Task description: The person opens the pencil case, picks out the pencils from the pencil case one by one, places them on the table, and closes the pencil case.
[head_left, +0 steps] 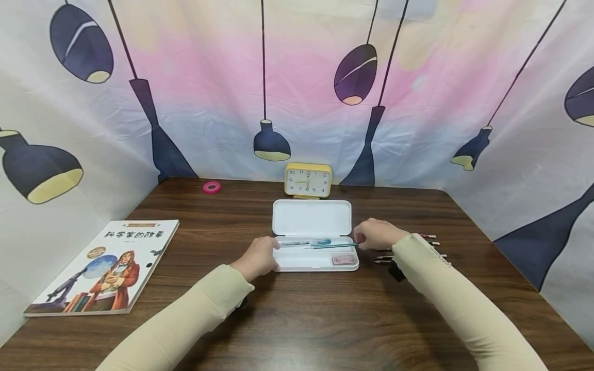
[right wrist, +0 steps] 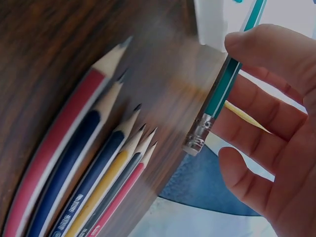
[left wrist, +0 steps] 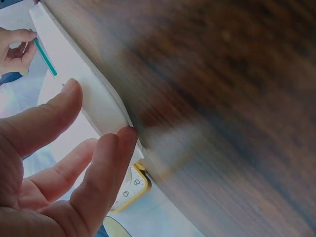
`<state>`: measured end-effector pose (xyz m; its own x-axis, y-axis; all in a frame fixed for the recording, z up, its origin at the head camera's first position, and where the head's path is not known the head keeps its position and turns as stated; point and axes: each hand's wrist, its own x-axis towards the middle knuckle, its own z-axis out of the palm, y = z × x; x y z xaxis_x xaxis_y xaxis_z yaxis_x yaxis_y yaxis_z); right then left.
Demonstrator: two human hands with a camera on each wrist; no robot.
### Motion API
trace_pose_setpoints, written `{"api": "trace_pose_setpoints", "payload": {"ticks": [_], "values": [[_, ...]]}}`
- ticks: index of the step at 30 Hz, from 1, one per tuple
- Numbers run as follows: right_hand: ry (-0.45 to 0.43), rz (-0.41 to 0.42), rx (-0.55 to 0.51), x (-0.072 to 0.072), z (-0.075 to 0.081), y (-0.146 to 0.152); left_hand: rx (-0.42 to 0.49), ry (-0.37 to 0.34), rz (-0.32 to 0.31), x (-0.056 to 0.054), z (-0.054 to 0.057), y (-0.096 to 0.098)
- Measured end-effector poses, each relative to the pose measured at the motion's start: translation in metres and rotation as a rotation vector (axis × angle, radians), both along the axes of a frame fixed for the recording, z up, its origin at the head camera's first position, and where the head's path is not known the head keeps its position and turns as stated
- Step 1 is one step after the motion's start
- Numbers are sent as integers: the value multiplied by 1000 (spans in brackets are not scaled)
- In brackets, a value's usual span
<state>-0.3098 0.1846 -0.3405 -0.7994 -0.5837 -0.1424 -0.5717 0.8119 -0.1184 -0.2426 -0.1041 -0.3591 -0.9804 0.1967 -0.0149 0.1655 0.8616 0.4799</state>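
An open white pencil case [head_left: 303, 262] lies with its lid [head_left: 312, 217] tipped back. My left hand [head_left: 259, 256] holds its left end, thumb and fingertips at the rim; in the left wrist view the thumb stands apart from the fingers [left wrist: 101, 163]. My right hand [head_left: 377, 234] pinches a green pencil [right wrist: 224, 89] between thumb and fingers near its eraser end, the metal band and eraser sticking out. The pencil's point reaches over the case's back compartment. A clear pen with a blue cap [head_left: 323, 241] lies in there, and a pink eraser [head_left: 343, 259] sits at the front right.
Several pencils [right wrist: 106, 168] lie side by side right of the case, partly under the right forearm. A yellow clock [head_left: 308, 180] stands behind the lid. A pink tape roll [head_left: 211, 187] lies at the back left, a book [head_left: 104, 268] at the left edge.
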Motion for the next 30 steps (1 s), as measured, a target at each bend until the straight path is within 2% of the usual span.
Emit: {"api": "trace_pose_setpoints", "payload": {"ticks": [18,30], "values": [[0,17,-33,8,-1,19,-16,-7,5,0,2,1],[-12,-13,-54,13,-1,33,-12,-10,7,0,3,1]]}}
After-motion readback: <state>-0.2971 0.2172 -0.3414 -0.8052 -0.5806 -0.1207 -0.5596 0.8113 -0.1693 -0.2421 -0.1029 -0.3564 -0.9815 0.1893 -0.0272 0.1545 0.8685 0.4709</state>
